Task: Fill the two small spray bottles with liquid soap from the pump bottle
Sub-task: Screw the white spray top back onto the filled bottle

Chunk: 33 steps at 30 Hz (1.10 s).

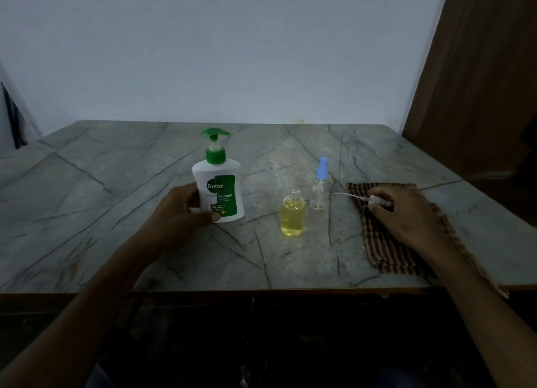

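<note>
A white pump bottle (pixel 218 188) with a green pump head stands upright on the marble table (pixel 116 213); my left hand (pixel 181 210) grips its lower left side. To its right stands a small open bottle (pixel 292 214) filled with yellow liquid, its top off. Behind that stands a clear, empty-looking spray bottle (pixel 321 187) with its blue sprayer cap on. My right hand (pixel 406 213) rests on a striped cloth (pixel 386 251) and pinches a white spray head (pixel 374 199) whose thin dip tube points left towards the bottles.
The table's front edge runs across the lower part of the view. A pale wall stands behind the table and a brown wooden door (pixel 479 97) at the right.
</note>
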### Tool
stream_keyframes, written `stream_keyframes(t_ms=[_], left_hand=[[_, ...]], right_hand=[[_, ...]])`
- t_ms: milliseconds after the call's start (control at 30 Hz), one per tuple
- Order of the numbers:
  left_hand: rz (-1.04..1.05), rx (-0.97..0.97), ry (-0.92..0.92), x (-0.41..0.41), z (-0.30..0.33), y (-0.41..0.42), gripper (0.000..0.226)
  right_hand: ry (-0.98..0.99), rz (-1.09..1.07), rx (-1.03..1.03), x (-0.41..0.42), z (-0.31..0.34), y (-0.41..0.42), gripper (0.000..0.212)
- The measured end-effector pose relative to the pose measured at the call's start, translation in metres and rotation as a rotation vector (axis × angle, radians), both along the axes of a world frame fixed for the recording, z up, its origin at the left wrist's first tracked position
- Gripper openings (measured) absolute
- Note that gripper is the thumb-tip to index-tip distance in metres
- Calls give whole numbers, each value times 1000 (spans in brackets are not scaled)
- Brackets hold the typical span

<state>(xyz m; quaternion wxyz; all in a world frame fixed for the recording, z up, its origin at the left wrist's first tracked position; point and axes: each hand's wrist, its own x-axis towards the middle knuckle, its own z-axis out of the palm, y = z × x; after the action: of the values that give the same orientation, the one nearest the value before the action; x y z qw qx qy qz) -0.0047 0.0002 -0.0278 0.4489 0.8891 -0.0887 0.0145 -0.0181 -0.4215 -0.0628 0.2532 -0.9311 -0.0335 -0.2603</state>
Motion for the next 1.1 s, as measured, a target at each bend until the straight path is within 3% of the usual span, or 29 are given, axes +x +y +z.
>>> stream_keyframes(t_ms=[100,200,300,400,467,567,700,867,967,1100], left_hand=[[3,-16,10,-5,1,0,43],[64,-78,-34,-14,2,3,62],[248,-56,-306,-33,8,1,66],[389,-215,-744,-66,18,-10,33],[310,-314,-873,-86,22,-25,16],[134,-255,-759,-99,20,-60,12],[52,-167,-484,-81,4,-97,42],[-23,-82,-322,-56,-19,-118,70],[-55,-44,-327,-49,-21,-125,66],[-94,-30,-323,-45,-20,-131,42]], right_hand=[[-14,-2,18,-4,4,1,13],[46,-30,103,-11,7,-2,8],[41,-56,191,-20,16,-8,10],[-31,-38,319,-44,46,-5,14],[-118,35,312,-60,75,5,18],[-161,206,196,-77,119,36,20],[-98,300,-55,-74,147,77,19],[-65,326,-198,-61,148,87,19],[-45,323,-206,-60,150,88,21],[-24,350,-214,-56,151,93,23]])
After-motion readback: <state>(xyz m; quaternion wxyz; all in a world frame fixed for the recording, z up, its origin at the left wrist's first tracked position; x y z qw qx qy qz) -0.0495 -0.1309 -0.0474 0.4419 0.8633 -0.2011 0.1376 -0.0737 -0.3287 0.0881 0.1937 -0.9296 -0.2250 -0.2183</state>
